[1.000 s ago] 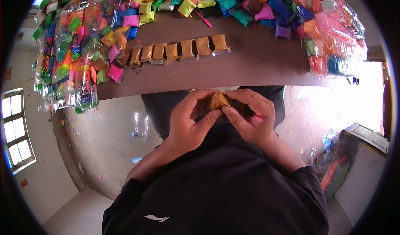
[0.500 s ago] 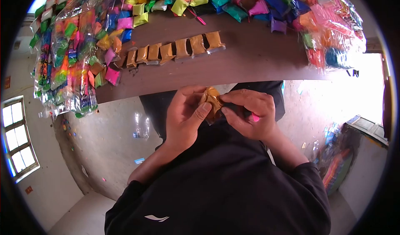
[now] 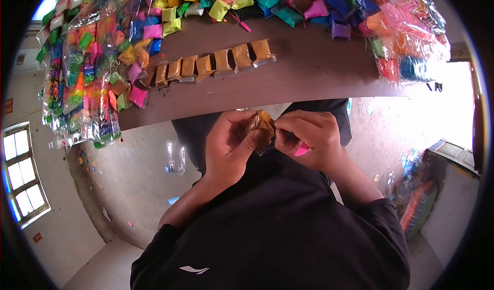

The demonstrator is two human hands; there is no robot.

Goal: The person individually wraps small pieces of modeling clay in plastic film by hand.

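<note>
My left hand [image 3: 230,142] is closed around a golden-brown clay packet [image 3: 264,125] in clear wrapping, its thumb pressed on the near side. The packet is held in front of the table edge, above my lap. My right hand [image 3: 311,138] is closed, with thumb and forefinger pinched at the packet's right edge. A pink plastic piece [image 3: 302,149] sticks out under its curled fingers; the rest of it is hidden. Beyond the hands, several similar brown packets [image 3: 223,62] lie in a slanting row on the brown table [image 3: 309,66].
Heaps of coloured clay packets [image 3: 288,14] line the table's far side. Clear bags of coloured packets [image 3: 85,84] are piled at the left, and more bags [image 3: 409,38] at the right. A pink stick [image 3: 244,25] lies near the far heap. Wrappers [image 3: 175,157] litter the floor.
My right hand has turned slightly, and more of the pink piece shows below its fingers. The brown packet has shifted a little in my left hand.
</note>
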